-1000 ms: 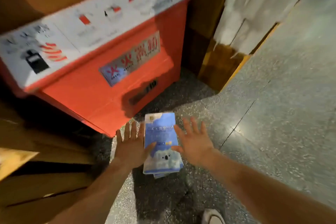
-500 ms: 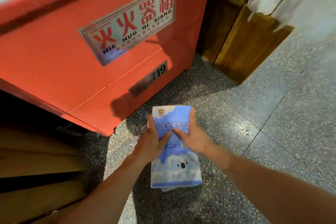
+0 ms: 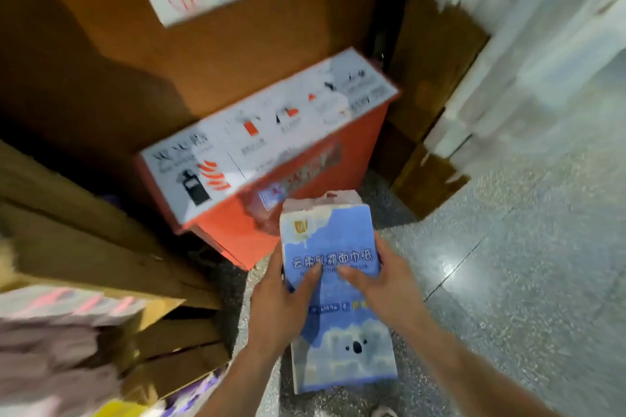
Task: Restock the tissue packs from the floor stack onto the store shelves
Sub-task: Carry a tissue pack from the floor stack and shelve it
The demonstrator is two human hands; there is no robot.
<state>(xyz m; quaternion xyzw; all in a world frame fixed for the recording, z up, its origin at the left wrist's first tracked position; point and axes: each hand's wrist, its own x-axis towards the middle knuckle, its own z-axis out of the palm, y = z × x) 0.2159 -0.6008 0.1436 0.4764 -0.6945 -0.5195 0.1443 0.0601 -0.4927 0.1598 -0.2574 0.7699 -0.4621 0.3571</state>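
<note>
Lifted off its earlier spot on the floor: tissue pack (image 3: pixel 340 322), blue wrapper with clouds and a koala face, printed 云柔乳霜面巾纸; the smaller lettering is blurred. Left hand (image 3: pixel 281 301) and right hand (image 3: pixel 389 291) grip its long edges, thumbs on the top face, fingers wrapped round the sides. Red box (image 3: pixel 315 186), just beyond: white lid label with extinguisher pictograms, text unreadable. Cardboard cartons (image 3: pixel 101 247) crowd the left edge; the speckled grey floor (image 3: pixel 525 264) lies open to the right.
</note>
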